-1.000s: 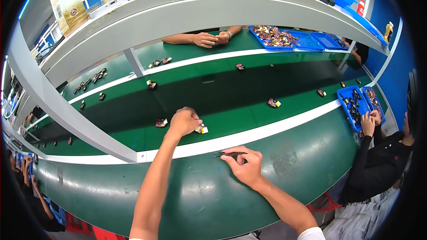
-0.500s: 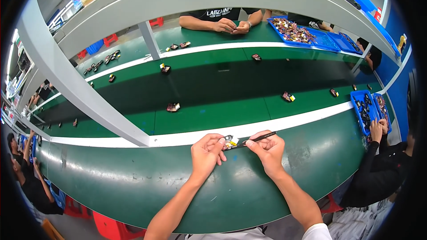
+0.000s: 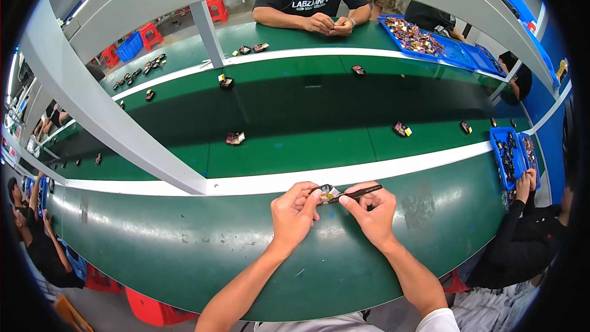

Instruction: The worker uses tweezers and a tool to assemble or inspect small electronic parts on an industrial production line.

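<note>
Holding a small component (image 3: 326,193) in the left hand (image 3: 295,215), pinched; right hand (image 3: 372,212) grips dark tweezers (image 3: 359,192) at it; next calls for steady alignment.

Small parts (image 3: 235,138) lie scattered on the green belt (image 3: 307,117). Blue trays (image 3: 424,40) sit far right, another blue tray (image 3: 505,157) near right. Red stools (image 3: 216,7) stand far left.

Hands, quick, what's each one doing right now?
Left hand: closed, pinching a small dark part at its fingertips.
Right hand: closed on a thin black tool, tip at the part.
</note>
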Tool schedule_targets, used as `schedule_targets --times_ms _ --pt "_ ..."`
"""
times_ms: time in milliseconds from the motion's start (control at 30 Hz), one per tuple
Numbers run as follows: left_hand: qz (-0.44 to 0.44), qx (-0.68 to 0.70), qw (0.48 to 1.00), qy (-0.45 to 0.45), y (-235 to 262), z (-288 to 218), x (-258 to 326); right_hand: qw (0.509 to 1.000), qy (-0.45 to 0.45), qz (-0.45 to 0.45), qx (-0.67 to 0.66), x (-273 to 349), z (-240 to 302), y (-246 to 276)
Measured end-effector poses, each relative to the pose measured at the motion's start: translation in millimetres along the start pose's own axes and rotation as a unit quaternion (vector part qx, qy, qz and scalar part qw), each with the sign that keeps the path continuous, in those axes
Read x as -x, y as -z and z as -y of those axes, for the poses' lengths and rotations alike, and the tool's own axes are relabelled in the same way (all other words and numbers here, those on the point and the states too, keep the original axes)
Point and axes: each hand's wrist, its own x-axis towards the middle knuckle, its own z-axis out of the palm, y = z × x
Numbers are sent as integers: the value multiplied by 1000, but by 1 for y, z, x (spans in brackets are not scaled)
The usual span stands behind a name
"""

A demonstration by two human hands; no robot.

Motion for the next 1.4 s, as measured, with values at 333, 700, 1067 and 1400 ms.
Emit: schedule_targets --times_ms 333,700,1067,1400 --pt "8 -23 999 -37 -2 2 1 996 -64 25 -55 -1 -2 0" --pt "6 -93 988 -125 -3 4 3 970 -172 40 -164 -7 5 4" --pt "44 44 998 16 4 0 -3 975 -144 32 -165 -4 2 2" --pt "84 84 991 55 13 0 -7 998 9 15 -60 3 0 -3"
